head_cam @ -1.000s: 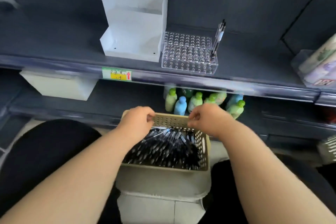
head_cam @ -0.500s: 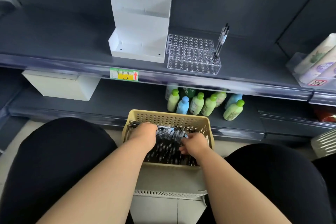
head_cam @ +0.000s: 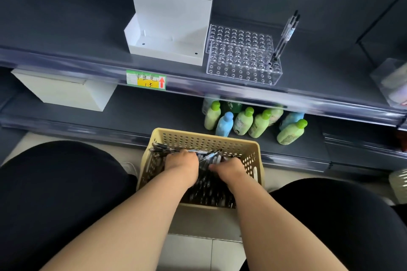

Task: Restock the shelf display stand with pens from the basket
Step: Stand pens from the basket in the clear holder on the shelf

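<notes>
A beige perforated basket (head_cam: 204, 138) sits between my knees, filled with dark pens (head_cam: 207, 191). Both hands are down inside it. My left hand (head_cam: 181, 164) is curled over a bunch of pens that stick out on both sides of it. My right hand (head_cam: 229, 169) rests on the pile beside it, fingertips pointing left and buried among the pens. On the upper shelf stands a clear acrylic pen stand (head_cam: 242, 66) with many holes. Two pens (head_cam: 286, 33) stand in its right end.
A white tiered display box (head_cam: 171, 17) stands left of the pen stand. A price label (head_cam: 145, 79) is on the shelf edge. Green and blue bottles (head_cam: 253, 121) stand on the lower shelf behind the basket, with a white box (head_cam: 63, 92) at left.
Both hands left the basket's far rim and went down into the pens. The view has shifted, so the shelf now sits higher and nearer.
</notes>
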### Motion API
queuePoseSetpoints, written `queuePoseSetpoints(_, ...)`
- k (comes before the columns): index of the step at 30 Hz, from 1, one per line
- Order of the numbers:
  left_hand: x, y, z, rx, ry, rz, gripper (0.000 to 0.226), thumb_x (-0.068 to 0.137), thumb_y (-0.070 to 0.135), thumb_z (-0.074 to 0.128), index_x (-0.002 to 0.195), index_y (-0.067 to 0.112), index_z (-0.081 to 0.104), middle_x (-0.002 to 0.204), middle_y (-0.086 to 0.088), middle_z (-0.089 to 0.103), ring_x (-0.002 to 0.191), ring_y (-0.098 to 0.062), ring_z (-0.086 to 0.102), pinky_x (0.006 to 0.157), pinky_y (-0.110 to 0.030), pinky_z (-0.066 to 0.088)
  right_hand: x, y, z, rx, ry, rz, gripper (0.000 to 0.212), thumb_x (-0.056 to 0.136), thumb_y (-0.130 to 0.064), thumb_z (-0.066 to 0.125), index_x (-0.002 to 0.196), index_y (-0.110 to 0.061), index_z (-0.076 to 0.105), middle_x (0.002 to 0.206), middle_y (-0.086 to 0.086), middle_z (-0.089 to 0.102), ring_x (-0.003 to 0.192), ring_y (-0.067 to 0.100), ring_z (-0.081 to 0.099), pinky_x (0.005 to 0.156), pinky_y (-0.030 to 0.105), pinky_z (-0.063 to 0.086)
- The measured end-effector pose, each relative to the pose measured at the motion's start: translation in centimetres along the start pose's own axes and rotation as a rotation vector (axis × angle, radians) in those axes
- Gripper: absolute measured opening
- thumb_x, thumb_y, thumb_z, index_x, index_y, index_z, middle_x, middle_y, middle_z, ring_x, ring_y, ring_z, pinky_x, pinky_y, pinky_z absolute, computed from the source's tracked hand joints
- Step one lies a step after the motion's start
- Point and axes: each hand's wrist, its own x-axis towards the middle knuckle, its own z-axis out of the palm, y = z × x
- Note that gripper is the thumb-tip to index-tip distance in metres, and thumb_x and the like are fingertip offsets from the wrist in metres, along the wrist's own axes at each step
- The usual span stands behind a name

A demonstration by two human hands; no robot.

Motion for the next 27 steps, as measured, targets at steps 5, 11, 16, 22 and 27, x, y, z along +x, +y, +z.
queuePoseSetpoints(5,-1.9,-0.8,-0.5,-0.208,0.089,-0.04,0.03,0.089,0.007,0.047,0.118,0.015,0.043,0.116,-0.007,0.06,0.106,-0.025,0.057,0.084,-0.034,0.041,-1.0,-0.1,-0.1,0.089,-0.087,-0.053,0.02,0.086,-0.02,0.061,0.099,-0.005,0.065,0.081,0.006,0.06,0.076,0.019,0.056,0.075,0.028,0.044)
queuePoseSetpoints(11,-5.1,-2.0,-2.7,-0.605,0.329,0.025,0.012,0.093,0.026,0.048,0.103,0.02,0.045,0.089,0.003,0.057,0.077,-0.017,0.055,0.065,-0.032,0.045,-4.4,-2.4,-2.3,0.317,0.136,-0.309,0.01,0.088,-0.018,0.056,0.097,-0.015,0.059,0.082,0.003,0.063,0.063,0.014,0.055,0.057,0.019,0.044)
queuePoseSetpoints(16,-7.2,-2.0,-7.0,-0.811,0.431,0.127,0.023,0.09,0.022,0.054,0.106,0.025,0.037,0.092,0.004,0.062,0.082,-0.014,0.059,0.073,-0.034,0.049,-8.8,-6.2,-8.8,0.456,0.273,-0.607,0.017,0.087,-0.013,0.055,0.102,-0.017,0.049,0.082,0.004,0.067,0.066,0.015,0.061,0.064,0.028,0.046)
queuePoseSetpoints(22,-7.2,-1.2,-14.8,-1.036,0.582,0.263,0.009,0.091,0.027,0.056,0.1,0.027,0.053,0.093,0.013,0.062,0.088,-0.004,0.059,0.072,-0.018,0.044,-10.2,-10.0,-17.8,0.643,0.469,-0.849,0.008,0.09,-0.022,0.058,0.085,-0.023,0.052,0.076,-0.001,0.067,0.06,0.009,0.065,0.057,0.031,0.05)
queuePoseSetpoints(27,-4.5,0.7,-20.2,-1.05,0.736,0.368,0.012,0.088,0.024,0.061,0.097,0.032,0.059,0.091,0.015,0.065,0.087,0.0,0.061,0.076,-0.011,0.046,-8.1,-13.3,-23.3,0.545,0.705,-0.944,0.017,0.086,-0.022,0.065,0.076,-0.028,0.053,0.068,-0.01,0.062,0.065,0.008,0.068,0.058,0.03,0.055)
